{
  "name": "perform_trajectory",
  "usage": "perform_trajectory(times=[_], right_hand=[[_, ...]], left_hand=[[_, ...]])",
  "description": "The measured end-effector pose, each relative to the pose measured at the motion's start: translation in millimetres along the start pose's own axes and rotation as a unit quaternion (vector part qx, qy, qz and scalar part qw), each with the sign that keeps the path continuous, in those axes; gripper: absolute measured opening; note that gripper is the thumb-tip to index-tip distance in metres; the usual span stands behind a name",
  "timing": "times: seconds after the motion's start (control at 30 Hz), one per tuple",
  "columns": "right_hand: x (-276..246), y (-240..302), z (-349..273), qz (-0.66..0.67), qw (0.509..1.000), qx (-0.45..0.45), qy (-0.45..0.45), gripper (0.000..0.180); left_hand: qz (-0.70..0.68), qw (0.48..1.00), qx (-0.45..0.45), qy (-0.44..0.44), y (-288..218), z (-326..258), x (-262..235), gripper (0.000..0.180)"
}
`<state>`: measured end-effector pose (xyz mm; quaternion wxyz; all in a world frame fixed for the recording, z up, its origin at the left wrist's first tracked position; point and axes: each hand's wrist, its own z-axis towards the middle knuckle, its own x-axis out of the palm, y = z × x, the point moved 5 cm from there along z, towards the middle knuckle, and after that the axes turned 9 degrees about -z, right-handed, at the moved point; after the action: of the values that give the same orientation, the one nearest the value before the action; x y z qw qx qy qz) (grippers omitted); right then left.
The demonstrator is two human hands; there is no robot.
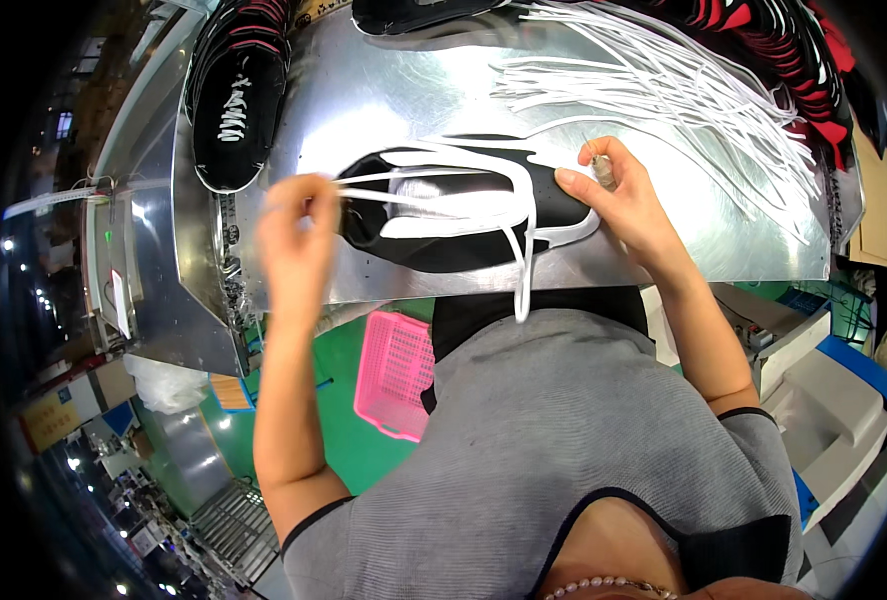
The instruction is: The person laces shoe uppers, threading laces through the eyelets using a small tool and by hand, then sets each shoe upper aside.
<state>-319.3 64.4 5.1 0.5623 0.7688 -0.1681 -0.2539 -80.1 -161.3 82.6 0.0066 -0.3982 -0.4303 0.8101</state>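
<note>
A flat black-and-white shoe upper (414,258) lies sideways on the metal tabletop in front of me. White shoelace (369,192) strands run from it to the left, into the pinched fingers of my left hand (302,235), which is smeared by motion. Another lace loop hangs over the table's near edge. At the upper's right end, my right hand (632,205) grips it with the thumb on top. A small tan piece (602,170) shows by the right fingers; its kind is unclear.
Many loose white laces (654,80) are spread at the far right of the metal table (364,90). Stacked black-and-red uppers (794,60) line the right edge. Another stack, with a laced black upper (234,130), stands far left. A pink basket (394,375) sits below on the green floor.
</note>
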Motion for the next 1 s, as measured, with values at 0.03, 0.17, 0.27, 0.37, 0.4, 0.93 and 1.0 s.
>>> perform_trajectory(times=[0.03,0.17,0.27,0.37,0.4,0.93,1.0], right_hand=[[-6.2,-6.1,1.2,0.011,1.0,-0.01,-0.006,0.027],[-30.0,-15.5,2.3,0.101,0.994,0.029,-0.003,0.025],[-36.1,-21.5,2.3,0.051,0.998,0.027,0.018,0.025],[-41.9,-22.3,4.2,-0.021,0.999,0.028,-0.012,0.028],[-44.8,-23.0,7.5,-0.084,0.996,0.018,-0.037,0.033],[14.5,38.3,-2.2,0.075,0.983,-0.167,0.023,0.014],[11.7,31.1,4.3,0.176,0.976,-0.125,0.02,0.013]], left_hand=[[0.017,0.998,0.014,-0.056,22.8,-0.2,-29.7,0.012],[0.104,0.966,-0.145,-0.186,154.2,-44.6,-213.9,0.015],[0.123,0.962,-0.135,-0.205,164.4,-64.2,-230.9,0.016],[0.016,0.988,-0.099,-0.12,69.2,-36.0,-117.8,0.016],[-0.059,0.993,-0.079,-0.065,-1.3,-21.4,-65.9,0.012],[-0.149,0.968,0.128,0.156,-121.6,21.3,109.3,0.007],[-0.125,0.981,0.094,0.111,-115.9,23.6,104.6,0.012]])
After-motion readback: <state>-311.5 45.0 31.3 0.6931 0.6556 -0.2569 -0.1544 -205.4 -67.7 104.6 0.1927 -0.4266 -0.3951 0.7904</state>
